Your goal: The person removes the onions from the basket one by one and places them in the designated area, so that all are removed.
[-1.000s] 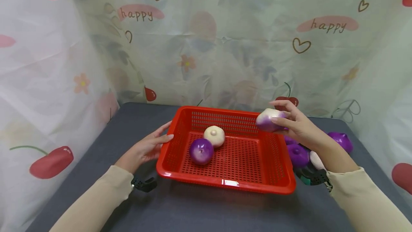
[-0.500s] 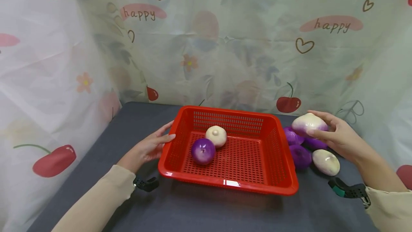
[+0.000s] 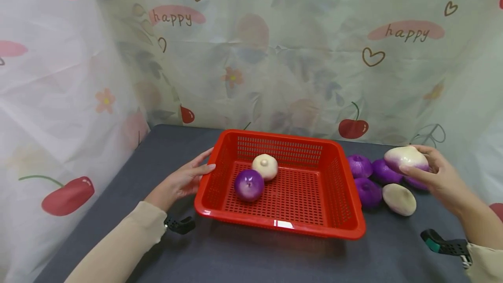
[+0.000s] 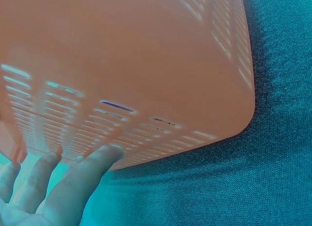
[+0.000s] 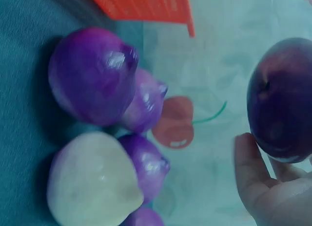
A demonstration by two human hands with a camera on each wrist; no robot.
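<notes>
At the left end of a red plastic basket (image 3: pixel 280 226), my left hand (image 3: pixel 180 183) holds the wall, thumb at the rim and fingers against the slotted outside (image 4: pixel 83 179). Inside the basket sit a purple onion (image 3: pixel 249 185) and a white onion (image 3: pixel 265 166), side by side. My right hand (image 3: pixel 446 178) grips a white-and-purple onion (image 3: pixel 406 157) above the pile at the right; its darker underside shows in the right wrist view. Below it lie several purple onions (image 3: pixel 367 192) and a pale onion (image 3: pixel 399 199).
The dark grey table (image 3: pixel 251 261) carries the basket and the onions. A patterned curtain (image 3: pixel 291 69) hangs behind the table and along both sides. The onion pile lies close against the basket's right end.
My right hand has moved right, from over the basket's back right corner to above the onion pile, still gripping the same onion. My left hand stays at the basket.
</notes>
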